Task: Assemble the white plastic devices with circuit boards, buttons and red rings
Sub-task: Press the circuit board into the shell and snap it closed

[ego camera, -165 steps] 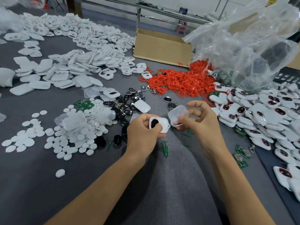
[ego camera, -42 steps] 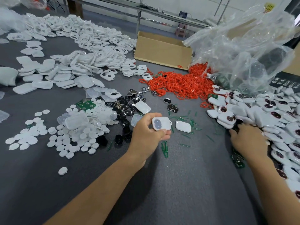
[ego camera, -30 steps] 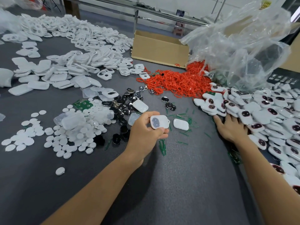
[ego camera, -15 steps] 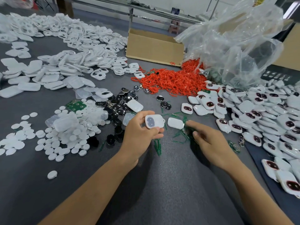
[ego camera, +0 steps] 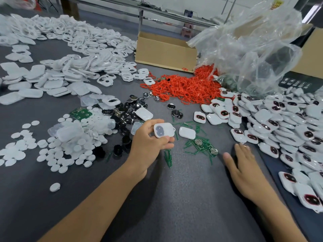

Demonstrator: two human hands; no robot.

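Note:
My left hand [ego camera: 150, 142] holds a white plastic device shell [ego camera: 164, 130] with a greyish oval face, just above the grey table. A white back cover [ego camera: 187, 132] lies right of it. Green circuit boards [ego camera: 206, 146] with coin cells lie beside thin green strips. My right hand [ego camera: 243, 170] lies flat on the table with straight fingers, to the right of the boards, holding nothing. A heap of red rings [ego camera: 181, 88] lies behind. Black buttons [ego camera: 125, 117] and white discs [ego camera: 73, 151] lie to the left.
Finished white devices [ego camera: 279, 130] with dark red-ringed windows pile up along the right. White shells [ego camera: 70, 67] cover the far left. A cardboard box [ego camera: 166, 51] and a large clear plastic bag [ego camera: 253, 49] stand at the back. Clear covers [ego camera: 70, 132] sit among the discs.
My right hand swept back from the device pile to the middle, then drew right and lies flat. Some finished devices and circuit boards now lie nearer the centre. My left hand keeps its shell.

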